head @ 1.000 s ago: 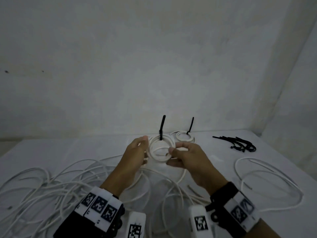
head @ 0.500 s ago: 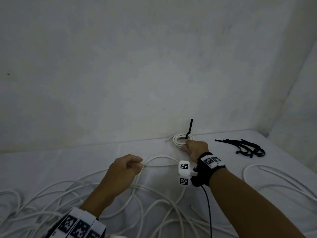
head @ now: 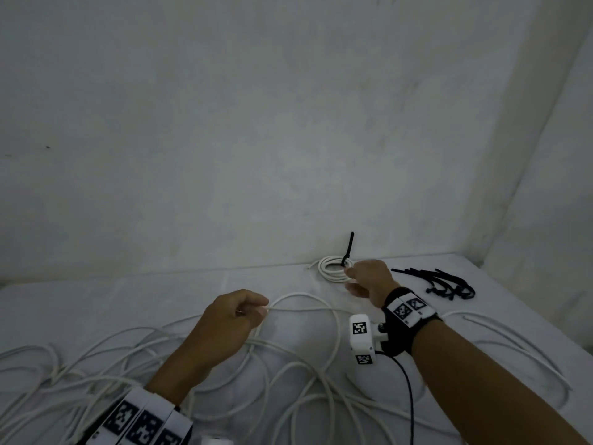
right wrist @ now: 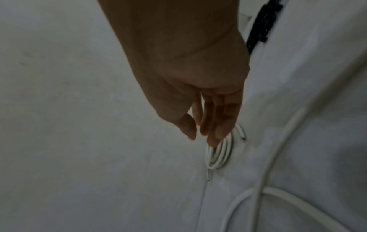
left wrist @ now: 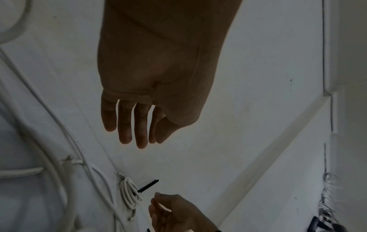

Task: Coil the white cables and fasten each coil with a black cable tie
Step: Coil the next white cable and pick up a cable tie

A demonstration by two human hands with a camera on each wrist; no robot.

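A tied white coil (head: 332, 268) lies at the back of the table by the wall, its black tie (head: 348, 248) sticking up. My right hand (head: 351, 279) reaches to it; the right wrist view shows straight fingers (right wrist: 216, 135) touching the coil (right wrist: 218, 155), gripping nothing. My left hand (head: 256, 311) hovers at a loop of loose white cable (head: 301, 295). Its fingers (left wrist: 139, 133) hang relaxed in the left wrist view and hold nothing. That view also shows the coil (left wrist: 129, 194) with its tie (left wrist: 148, 186). Whether a second coil lies under the right hand is hidden.
A pile of spare black ties (head: 446, 284) lies right of the coil. A tangle of loose white cables (head: 128, 364) covers the near and left table, with more loops at the right (head: 513, 348). A wall stands close behind, a corner at right.
A second ago both hands held a tied coil near me. The right hand carried it back to the wall beside the other coil; the left hand let go and dropped toward the loose cable.
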